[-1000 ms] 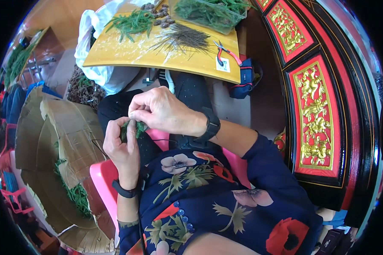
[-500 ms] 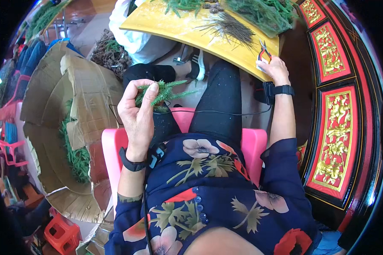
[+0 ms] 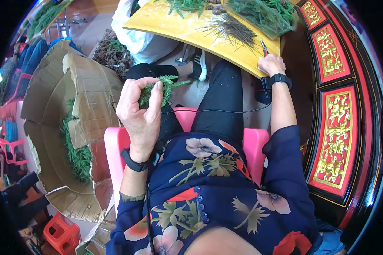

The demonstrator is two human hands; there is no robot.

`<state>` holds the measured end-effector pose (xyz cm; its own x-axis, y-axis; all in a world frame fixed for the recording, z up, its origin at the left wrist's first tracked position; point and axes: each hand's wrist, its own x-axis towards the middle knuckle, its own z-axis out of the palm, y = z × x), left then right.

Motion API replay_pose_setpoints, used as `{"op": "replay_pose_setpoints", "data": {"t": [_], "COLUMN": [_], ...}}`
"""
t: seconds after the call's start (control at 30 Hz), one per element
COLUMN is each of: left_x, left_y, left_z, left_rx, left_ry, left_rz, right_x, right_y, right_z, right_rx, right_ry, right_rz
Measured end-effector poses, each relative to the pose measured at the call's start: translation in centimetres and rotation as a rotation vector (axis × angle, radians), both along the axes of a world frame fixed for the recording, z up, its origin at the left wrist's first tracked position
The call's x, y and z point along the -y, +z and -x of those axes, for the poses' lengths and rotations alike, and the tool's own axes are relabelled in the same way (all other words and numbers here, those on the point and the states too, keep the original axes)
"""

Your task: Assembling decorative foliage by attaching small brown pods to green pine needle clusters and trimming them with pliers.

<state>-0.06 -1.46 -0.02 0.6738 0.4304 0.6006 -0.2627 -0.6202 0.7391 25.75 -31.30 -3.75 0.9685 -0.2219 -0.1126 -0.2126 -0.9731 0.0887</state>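
Observation:
Over my left thigh, my left hand (image 3: 137, 106) pinches a green sprig of needle-like foliage (image 3: 168, 88) between thumb and fingers. Part of the sprig is hidden behind the fingers. My right hand (image 3: 271, 64) is closed at the right corner of the yellow table (image 3: 166, 26). A pair of pliers (image 3: 265, 48) with red-orange on the handle sticks out beyond its fingers, and the rest is covered by the hand. Just left of the pliers, a loose bundle of thin brown wires or stems (image 3: 236, 32) lies on the table.
Green sprigs in a clear bag (image 3: 261, 17) and small brown cones (image 3: 217, 8) sit at the table's far side. A torn cardboard box (image 3: 51, 127) holding greenery (image 3: 76, 153) stands to my left. Carved red-and-gold panels (image 3: 334, 140) line the right. A cable (image 3: 217, 112) crosses my lap.
The pliers' open jaws, visible earlier, have turned and now show only narrowly as my right hand curls over the table corner. My left hand has tilted the sprig and come slightly nearer me.

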Motion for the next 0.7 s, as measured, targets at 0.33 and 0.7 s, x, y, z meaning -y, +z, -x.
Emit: {"op": "replay_pose_setpoints", "data": {"t": [0.33,0.7], "left_x": [-0.8,-1.9], "left_y": [0.0,-0.4], "left_z": [-0.2,-0.3], "left_rx": [0.031,-0.014], "left_ry": [0.026,0.066], "left_rz": [0.019,0.094], "right_x": [-1.2,-7.3], "right_y": [-0.7,1.8], "right_z": [1.3,10.2], "right_rx": [0.21,0.439], "right_ry": [-0.16,0.233], "right_rz": [-0.073,-1.048]}}
